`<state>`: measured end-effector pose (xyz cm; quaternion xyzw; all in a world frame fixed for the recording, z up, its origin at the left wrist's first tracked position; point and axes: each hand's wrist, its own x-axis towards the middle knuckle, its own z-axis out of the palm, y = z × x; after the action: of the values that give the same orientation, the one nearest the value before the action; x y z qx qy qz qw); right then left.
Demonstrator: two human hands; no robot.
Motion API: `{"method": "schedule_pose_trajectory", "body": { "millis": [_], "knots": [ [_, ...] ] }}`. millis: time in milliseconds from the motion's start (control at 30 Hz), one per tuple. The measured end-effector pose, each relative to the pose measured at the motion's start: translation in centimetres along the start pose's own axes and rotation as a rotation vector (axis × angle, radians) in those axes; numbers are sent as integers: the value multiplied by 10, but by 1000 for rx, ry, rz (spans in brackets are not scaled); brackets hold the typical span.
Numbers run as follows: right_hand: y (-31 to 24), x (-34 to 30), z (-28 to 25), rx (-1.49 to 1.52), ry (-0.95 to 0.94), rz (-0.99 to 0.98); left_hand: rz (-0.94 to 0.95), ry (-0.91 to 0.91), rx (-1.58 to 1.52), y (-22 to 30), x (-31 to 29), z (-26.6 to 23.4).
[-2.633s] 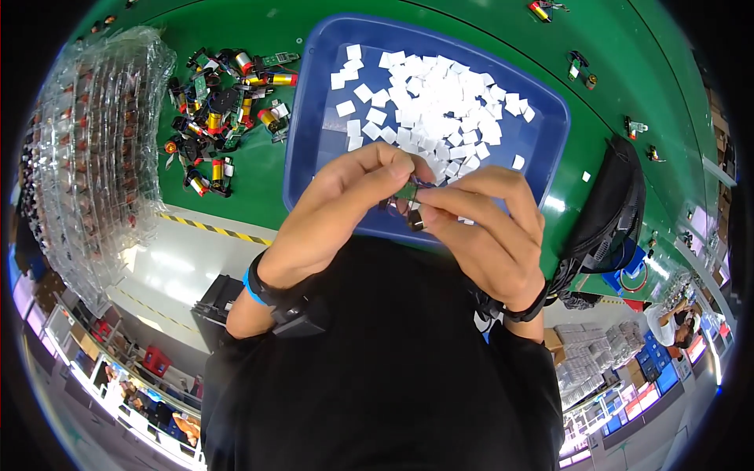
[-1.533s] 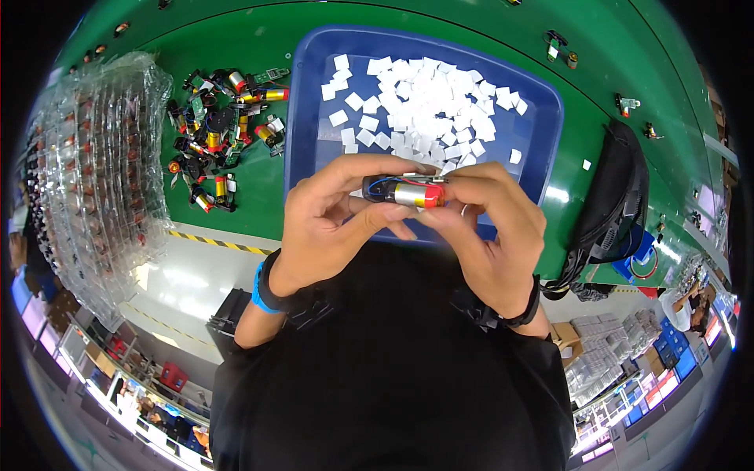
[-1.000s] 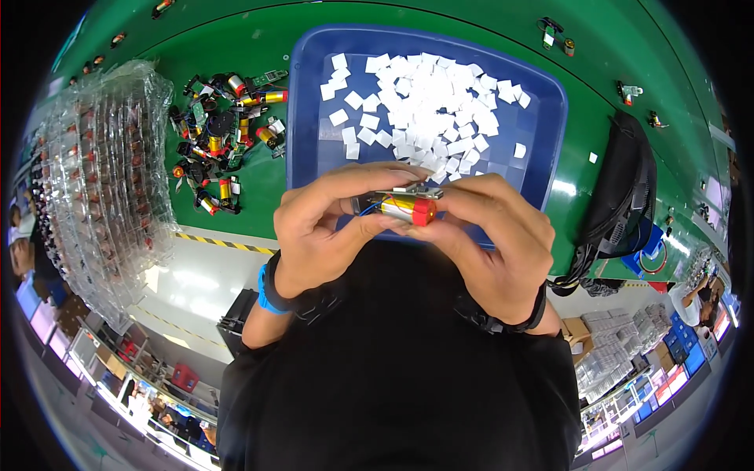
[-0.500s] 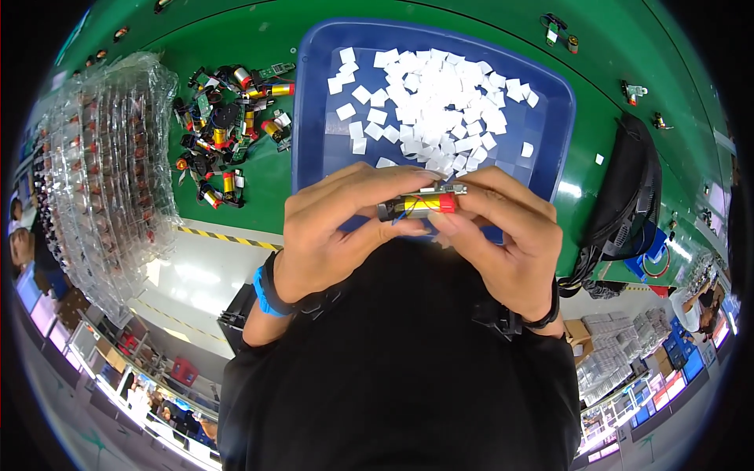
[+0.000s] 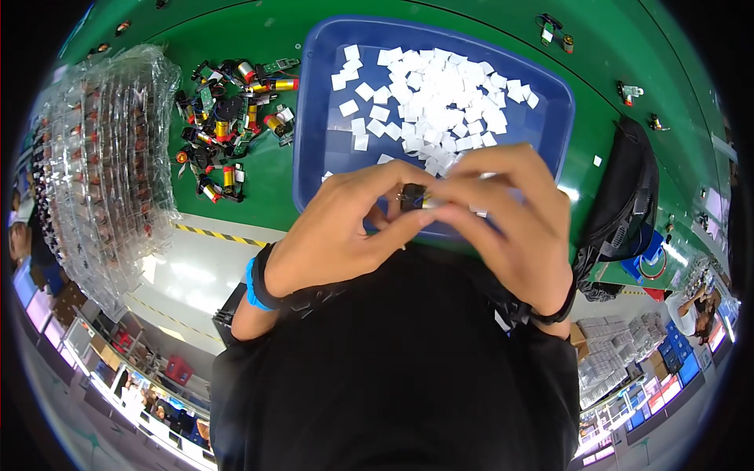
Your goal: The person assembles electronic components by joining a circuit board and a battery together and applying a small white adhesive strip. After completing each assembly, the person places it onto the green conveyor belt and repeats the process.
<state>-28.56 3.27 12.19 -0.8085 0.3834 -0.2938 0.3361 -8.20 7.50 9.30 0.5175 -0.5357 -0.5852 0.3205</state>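
Between my two hands, over the near edge of a blue tray [image 5: 310, 133], is a small battery assembly [image 5: 411, 197]. Its black end shows, while my fingers cover most of its body. My left hand [image 5: 345, 216] pinches it with thumb and fingers. From the other side my right hand [image 5: 510, 220] closes its fingertips on the same piece, somewhat blurred. Many small white square pieces [image 5: 440, 102] lie heaped and scattered in the tray. Left of the tray is a pile of similar battery assemblies [image 5: 224, 129] with red and yellow wrapping, wires and green boards.
Stacked clear plastic trays [image 5: 102, 173] stand at the far left of the green table [image 5: 259, 200]. To the right lies a black bag [image 5: 624, 192], with a blue object [image 5: 644, 259] beside it. A few loose parts [image 5: 628, 93] sit toward the back right.
The battery assembly has turned so its black end shows and its red and yellow side is mostly covered. My right hand has shifted its grip, its fingers now further over the piece.
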Motion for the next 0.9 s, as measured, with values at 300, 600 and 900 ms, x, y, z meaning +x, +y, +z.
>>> {"method": "schedule_pose_trajectory", "body": {
  "millis": [300, 600, 900],
  "knots": [
    [1, 4, 9, 30, -84, 172, -13, -63, 160, 7, 2, -4],
    [5, 1, 5, 288, 117, 412, 66, 115, 262, 14, 81, -67],
    [-3, -21, -4, 256, 102, 472, 475, 642, 1253, -63, 191, -195]
  ]
}}
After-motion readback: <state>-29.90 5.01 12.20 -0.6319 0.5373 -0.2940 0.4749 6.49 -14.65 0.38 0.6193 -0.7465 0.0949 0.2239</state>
